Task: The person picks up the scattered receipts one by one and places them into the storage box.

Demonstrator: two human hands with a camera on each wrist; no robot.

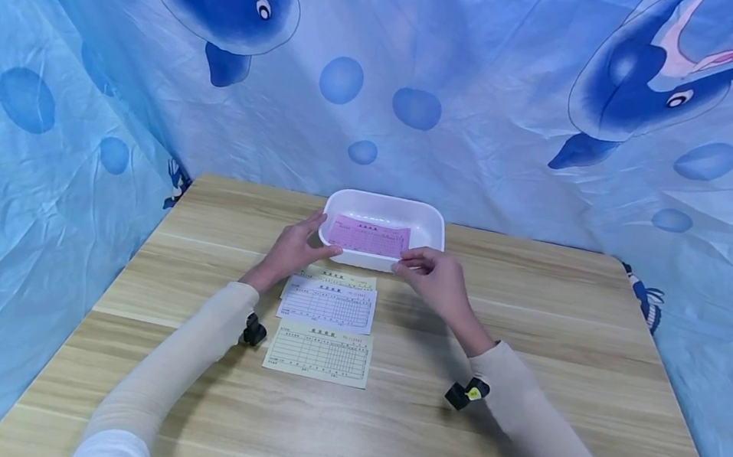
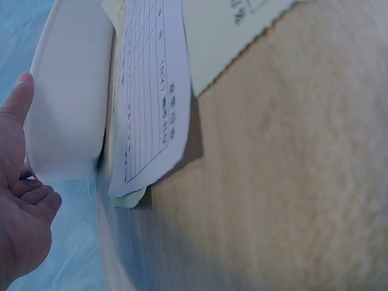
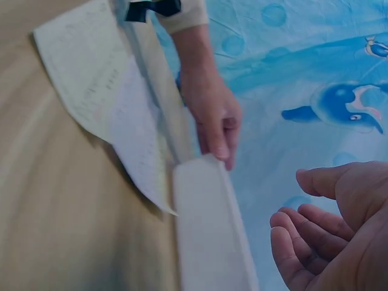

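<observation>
Evidently you hold the pink slip (image 1: 368, 236) by its two short ends, left hand (image 1: 295, 249) and right hand (image 1: 438, 276) pinching apart, to keep it flat over the white tray (image 1: 428, 221) (other forms (image 1: 327, 305) lie just before the tray).

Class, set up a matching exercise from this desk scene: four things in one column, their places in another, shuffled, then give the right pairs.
Things
1. pink slip
2. white form
3. yellow form
4. tray

Places
A. nearest the person
B. at the far edge of the table
C. held over the tray by both hands
D. between the tray and the yellow form

Pairs: 1-C, 2-D, 3-A, 4-B
</observation>
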